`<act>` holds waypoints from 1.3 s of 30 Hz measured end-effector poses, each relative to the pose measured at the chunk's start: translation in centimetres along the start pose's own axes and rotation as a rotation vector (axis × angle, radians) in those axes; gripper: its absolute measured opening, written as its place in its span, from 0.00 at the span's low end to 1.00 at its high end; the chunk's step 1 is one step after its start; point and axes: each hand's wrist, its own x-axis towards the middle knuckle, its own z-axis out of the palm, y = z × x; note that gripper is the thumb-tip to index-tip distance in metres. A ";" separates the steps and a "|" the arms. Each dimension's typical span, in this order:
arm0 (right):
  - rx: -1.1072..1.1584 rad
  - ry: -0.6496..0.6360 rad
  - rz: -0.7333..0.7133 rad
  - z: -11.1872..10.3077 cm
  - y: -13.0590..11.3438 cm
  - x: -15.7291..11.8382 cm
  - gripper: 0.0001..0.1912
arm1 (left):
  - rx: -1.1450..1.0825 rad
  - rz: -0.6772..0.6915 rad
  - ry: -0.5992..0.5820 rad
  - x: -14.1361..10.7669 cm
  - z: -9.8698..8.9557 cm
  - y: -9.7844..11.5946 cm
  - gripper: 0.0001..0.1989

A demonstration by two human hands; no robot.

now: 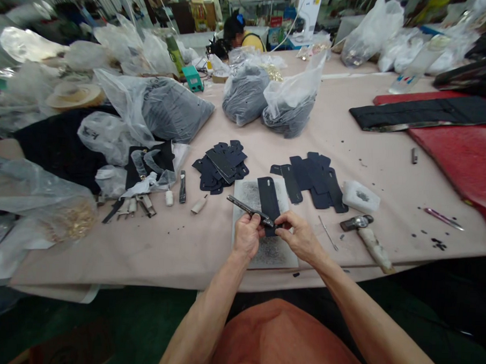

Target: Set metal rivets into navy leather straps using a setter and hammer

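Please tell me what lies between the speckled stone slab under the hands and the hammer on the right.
In the head view, a thin metal rod lies on the table cover between the speckled stone slab and the hammer.

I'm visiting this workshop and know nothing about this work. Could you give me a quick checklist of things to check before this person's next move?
1. Dark leather strip lying on the speckled stone slab: ok.
2. Left hand gripping the metal hand tool: ok.
3. Right hand at the strip's lower part: ok.
4. Tool's tip on the leather: cannot tell, the fingers hide it.
5. Hammer lying off the slab: ok.
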 end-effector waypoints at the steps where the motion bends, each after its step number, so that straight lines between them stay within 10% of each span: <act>1: -0.005 0.012 0.020 0.2 0.0 0.0 0.04 | -0.002 0.004 0.009 0.0 0.0 0.0 0.19; 19: -0.196 0.206 -0.024 0.9 1.5 -4.1 0.06 | 0.195 0.171 0.128 -0.3 0.6 -3.2 0.11; 29: 0.070 0.115 0.355 0.4 3.2 -1.8 0.08 | 0.713 0.328 0.123 0.8 0.0 -3.0 0.08; 39: -0.300 -0.003 0.285 -1.3 5.6 1.4 0.10 | 1.073 0.540 0.013 2.7 2.8 -2.4 0.04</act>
